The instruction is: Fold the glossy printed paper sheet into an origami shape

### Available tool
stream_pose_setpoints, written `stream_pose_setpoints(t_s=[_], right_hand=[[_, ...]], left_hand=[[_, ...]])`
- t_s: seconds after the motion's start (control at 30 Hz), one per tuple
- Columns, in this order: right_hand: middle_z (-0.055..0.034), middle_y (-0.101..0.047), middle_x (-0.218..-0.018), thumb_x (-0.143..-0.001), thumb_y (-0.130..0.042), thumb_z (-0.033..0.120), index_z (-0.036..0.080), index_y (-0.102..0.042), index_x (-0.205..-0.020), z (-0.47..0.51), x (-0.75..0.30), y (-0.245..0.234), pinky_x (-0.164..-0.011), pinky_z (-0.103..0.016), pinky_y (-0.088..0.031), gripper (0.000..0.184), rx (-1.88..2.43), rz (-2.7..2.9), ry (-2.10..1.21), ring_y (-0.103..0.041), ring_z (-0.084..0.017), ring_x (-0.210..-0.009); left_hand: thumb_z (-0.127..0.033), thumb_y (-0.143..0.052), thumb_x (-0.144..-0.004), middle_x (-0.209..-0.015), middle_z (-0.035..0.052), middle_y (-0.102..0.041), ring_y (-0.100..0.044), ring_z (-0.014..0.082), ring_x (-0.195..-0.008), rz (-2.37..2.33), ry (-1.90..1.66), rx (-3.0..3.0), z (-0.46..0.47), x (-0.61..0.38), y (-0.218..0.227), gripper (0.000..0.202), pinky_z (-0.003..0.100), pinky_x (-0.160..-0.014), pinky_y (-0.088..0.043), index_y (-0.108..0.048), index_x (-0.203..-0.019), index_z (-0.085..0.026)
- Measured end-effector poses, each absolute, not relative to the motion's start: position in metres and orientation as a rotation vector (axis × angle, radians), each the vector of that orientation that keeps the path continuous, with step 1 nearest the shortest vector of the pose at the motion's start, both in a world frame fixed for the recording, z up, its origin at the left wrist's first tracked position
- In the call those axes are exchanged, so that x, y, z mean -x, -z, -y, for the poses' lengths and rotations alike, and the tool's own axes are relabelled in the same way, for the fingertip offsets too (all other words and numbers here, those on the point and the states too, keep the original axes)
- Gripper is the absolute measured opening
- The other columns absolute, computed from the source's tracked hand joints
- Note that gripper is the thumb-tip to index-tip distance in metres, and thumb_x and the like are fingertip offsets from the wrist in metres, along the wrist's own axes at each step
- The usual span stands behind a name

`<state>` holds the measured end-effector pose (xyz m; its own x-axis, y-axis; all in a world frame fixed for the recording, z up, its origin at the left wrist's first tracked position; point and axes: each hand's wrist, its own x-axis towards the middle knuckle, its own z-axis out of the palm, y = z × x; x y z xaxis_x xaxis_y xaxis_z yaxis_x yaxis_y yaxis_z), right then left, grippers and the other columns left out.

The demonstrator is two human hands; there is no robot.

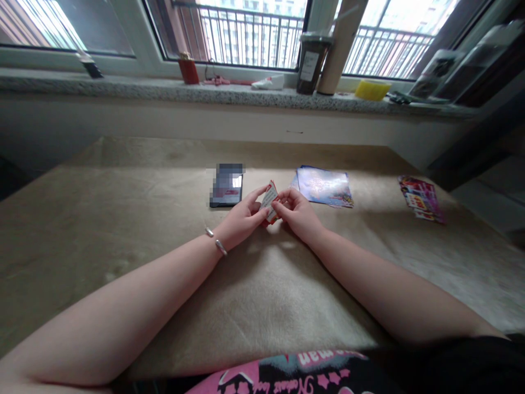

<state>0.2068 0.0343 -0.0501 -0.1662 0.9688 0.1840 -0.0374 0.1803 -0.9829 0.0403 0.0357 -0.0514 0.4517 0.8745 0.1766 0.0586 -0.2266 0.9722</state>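
Observation:
Both hands meet over the middle of the table [262, 295], around a small red and white printed packet or stack of cards [269, 201]; which of the two I cannot tell. My left hand [247, 214] grips its left side, thumb on the printed face. On the right edge, my right hand [298, 212] pinches it between thumb and fingers. Just beyond my left hand lies a dark phone-like device [227, 186], partly pixelated. Shiny blue-purple printed sheets [326, 186] lie flat beyond my right hand.
Colourful pink and red packets or cards [421, 198] lie at the table's right side. Along the granite windowsill [143, 90] stand a red container [188, 70], a dark lidded container [311, 63], a cardboard tube [340, 49] and a yellow block [372, 90].

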Motion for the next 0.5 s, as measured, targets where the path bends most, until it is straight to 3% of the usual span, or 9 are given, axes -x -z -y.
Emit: stream_pose_setpoints(t_s=[0.2, 0.5], right_hand=[[0.0034, -0.061, -0.067, -0.066, -0.072, 0.042, 0.02, -0.052, -0.079, -0.0344, -0.2068, 0.0483, -0.061, -0.027, -0.048, 0.032, 0.914, 1.356, -1.251, -0.058, -0.01, -0.059], [0.0031, -0.064, -0.071, -0.064, -0.074, 0.032, 0.019, -0.055, -0.083, -0.0387, -0.2096, 0.0545, -0.068, -0.029, -0.05, 0.03, 0.933, 1.331, -1.31, -0.062, -0.011, -0.065]], left_hand=[[-0.021, -0.058, -0.083, -0.091, 0.005, -0.065, -0.064, 0.0138, -0.077, -0.814, -0.987, -1.547, -0.0351, -0.0424, 0.0441, 0.059, 0.024, -0.066, -0.051, -0.038, -0.139, -0.016], [-0.02, -0.064, -0.079, -0.075, 0.002, -0.068, -0.064, 0.0128, -0.065, -0.961, -0.936, -1.539, -0.0401, -0.0396, 0.0449, 0.046, 0.024, -0.062, -0.049, -0.051, -0.123, -0.014]])
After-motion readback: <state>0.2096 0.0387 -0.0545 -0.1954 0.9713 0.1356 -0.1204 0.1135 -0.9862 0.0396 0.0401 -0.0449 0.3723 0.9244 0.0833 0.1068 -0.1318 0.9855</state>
